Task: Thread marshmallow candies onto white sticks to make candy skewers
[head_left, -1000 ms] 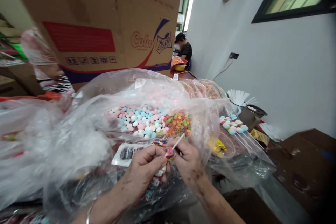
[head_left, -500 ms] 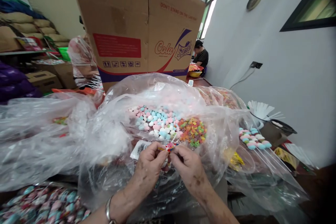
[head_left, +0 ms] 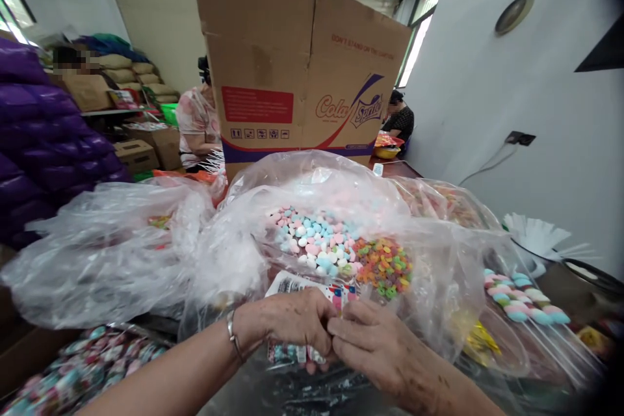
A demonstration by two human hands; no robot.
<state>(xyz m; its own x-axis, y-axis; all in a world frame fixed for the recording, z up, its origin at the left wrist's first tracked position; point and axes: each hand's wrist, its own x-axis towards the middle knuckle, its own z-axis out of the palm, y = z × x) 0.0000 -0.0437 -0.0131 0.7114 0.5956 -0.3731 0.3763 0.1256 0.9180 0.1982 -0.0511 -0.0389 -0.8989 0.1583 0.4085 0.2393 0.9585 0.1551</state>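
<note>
My left hand (head_left: 292, 325) and my right hand (head_left: 377, 344) meet fingertip to fingertip low in the middle, both pinched shut on a small wrapped candy piece (head_left: 336, 299) that shows only as a bit of red and blue wrapper above the fingers. A metal bangle sits on my left wrist. Just beyond the hands lies a big clear plastic bag (head_left: 244, 240) holding pastel pink, blue and white candies (head_left: 316, 240) and a heap of small multicoloured candies (head_left: 385, 266).
A tall Cola cardboard box (head_left: 292, 71) stands behind the bag. More plastic bags (head_left: 107, 247) lie left, wrapped sweets (head_left: 78, 370) at bottom left. Candy skewers (head_left: 521, 299) and white sticks (head_left: 536, 234) lie right. Two people sit behind, one in a floral top (head_left: 195, 123), one in black (head_left: 400, 120).
The view has tilted up and swung left. My hands have closed together over the candy piece; the white stick seen a second ago no longer shows.
</note>
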